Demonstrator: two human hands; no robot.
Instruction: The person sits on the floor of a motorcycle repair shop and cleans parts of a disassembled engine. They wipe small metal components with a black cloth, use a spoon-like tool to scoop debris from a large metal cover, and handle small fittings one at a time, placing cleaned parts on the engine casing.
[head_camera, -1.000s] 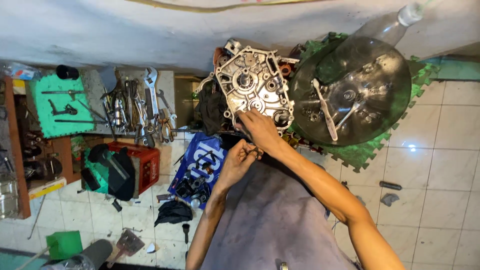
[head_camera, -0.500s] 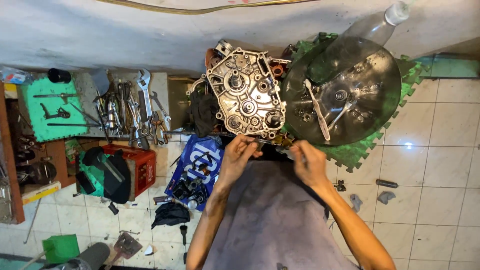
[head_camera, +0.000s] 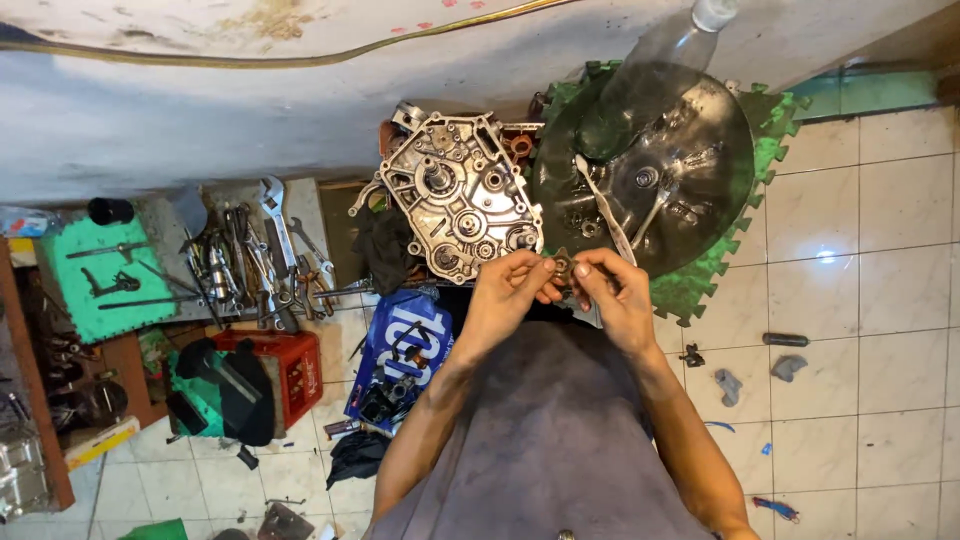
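Note:
Both hands meet just below a grey metal engine crankcase half (head_camera: 460, 195) that lies on the floor. My left hand (head_camera: 510, 290) and my right hand (head_camera: 612, 290) pinch a small dark metal part (head_camera: 562, 267) between their fingertips. The part is ring-like, small and hard to make out. To the right of the case stands a round dark metal tray (head_camera: 690, 130) with a wrench (head_camera: 602, 208) and several small parts in it.
The tray rests on a green foam mat (head_camera: 740, 250). Left of the case lie many wrenches and hand tools (head_camera: 255, 255), a green board (head_camera: 95, 275), a red crate (head_camera: 285, 365) and a blue box (head_camera: 405, 350). Small loose parts (head_camera: 775, 365) dot the tiles at right.
My right hand left the engine case, swung over toward the tray, then came back to meet my left hand. Both hands now hold a small part together.

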